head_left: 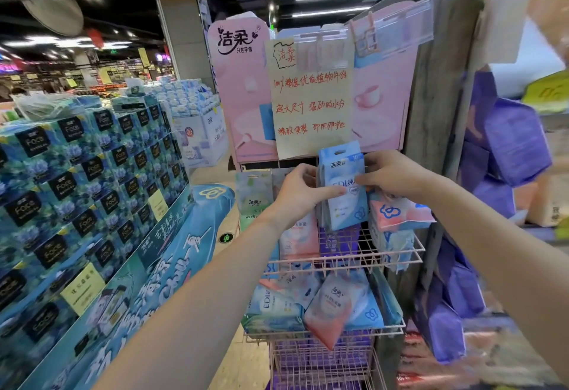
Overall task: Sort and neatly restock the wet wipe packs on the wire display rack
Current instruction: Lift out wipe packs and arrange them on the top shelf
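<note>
The pink wire rack [397, 258] stands ahead; its baskets hold jumbled packs. At 12 o'clock above the top basket, both hands, left [300, 189] and right [389, 174], pinch a blue pack [340, 186] upright, fingers closed on its sides. It looks light, soft, slippery; hold the edges.

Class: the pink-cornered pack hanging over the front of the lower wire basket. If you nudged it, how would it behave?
The pink-cornered pack looks soft and floppy: it droops over the basket rim. It would probably slide off if nudged, since its corner hangs below the wire. Its glossy film suggests slipperiness.
</note>
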`<action>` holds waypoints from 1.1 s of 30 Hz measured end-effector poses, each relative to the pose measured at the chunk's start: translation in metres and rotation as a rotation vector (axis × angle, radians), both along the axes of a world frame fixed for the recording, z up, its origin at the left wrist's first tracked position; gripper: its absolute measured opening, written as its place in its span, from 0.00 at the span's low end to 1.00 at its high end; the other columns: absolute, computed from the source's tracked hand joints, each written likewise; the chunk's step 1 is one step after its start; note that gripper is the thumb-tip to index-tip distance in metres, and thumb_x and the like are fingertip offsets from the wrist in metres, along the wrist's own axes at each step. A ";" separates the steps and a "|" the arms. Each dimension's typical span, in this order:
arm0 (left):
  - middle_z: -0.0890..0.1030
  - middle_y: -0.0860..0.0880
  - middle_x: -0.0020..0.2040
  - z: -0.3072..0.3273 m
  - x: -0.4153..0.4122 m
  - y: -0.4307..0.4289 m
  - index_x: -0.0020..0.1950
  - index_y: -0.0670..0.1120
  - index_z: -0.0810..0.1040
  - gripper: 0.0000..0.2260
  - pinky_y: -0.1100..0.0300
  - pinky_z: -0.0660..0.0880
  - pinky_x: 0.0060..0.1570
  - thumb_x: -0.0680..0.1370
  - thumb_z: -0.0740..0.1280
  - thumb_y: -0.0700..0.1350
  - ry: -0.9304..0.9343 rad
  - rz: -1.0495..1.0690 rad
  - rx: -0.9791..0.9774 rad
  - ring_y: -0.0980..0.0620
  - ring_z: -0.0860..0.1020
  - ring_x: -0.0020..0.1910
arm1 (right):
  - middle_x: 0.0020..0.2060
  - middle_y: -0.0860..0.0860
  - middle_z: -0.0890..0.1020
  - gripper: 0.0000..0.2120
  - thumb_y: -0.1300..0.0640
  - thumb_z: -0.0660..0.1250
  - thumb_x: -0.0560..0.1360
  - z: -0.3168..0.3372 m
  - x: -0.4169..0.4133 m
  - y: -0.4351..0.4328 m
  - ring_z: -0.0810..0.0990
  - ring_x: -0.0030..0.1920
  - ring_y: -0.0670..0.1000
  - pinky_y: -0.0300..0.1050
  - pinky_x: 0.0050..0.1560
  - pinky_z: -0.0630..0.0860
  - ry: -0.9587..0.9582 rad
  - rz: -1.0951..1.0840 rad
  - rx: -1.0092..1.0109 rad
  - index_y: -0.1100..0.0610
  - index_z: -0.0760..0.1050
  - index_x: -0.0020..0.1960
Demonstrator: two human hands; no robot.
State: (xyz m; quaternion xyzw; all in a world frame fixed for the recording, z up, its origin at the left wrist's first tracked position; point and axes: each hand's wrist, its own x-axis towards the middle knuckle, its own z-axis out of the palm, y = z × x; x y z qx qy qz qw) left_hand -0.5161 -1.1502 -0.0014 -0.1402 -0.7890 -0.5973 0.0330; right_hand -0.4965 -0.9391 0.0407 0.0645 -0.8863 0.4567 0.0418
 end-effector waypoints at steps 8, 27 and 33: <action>0.84 0.48 0.59 0.005 -0.001 -0.002 0.60 0.46 0.75 0.25 0.56 0.81 0.58 0.69 0.83 0.44 -0.067 -0.044 0.077 0.52 0.83 0.58 | 0.45 0.49 0.88 0.07 0.59 0.72 0.76 -0.004 -0.008 0.006 0.87 0.47 0.50 0.48 0.50 0.83 0.007 0.011 -0.071 0.53 0.82 0.54; 0.86 0.50 0.50 -0.009 -0.005 0.003 0.58 0.42 0.82 0.22 0.58 0.82 0.50 0.67 0.83 0.35 0.035 0.075 -0.102 0.55 0.85 0.47 | 0.44 0.50 0.85 0.23 0.57 0.80 0.66 0.003 -0.002 -0.002 0.83 0.41 0.51 0.47 0.40 0.80 0.108 -0.026 0.294 0.52 0.74 0.55; 0.87 0.55 0.50 -0.011 -0.009 0.003 0.56 0.52 0.84 0.22 0.49 0.82 0.57 0.63 0.83 0.49 0.077 0.109 -0.349 0.54 0.85 0.50 | 0.43 0.45 0.80 0.25 0.49 0.81 0.63 -0.005 -0.010 -0.002 0.79 0.45 0.49 0.50 0.49 0.76 0.103 -0.068 0.437 0.53 0.75 0.56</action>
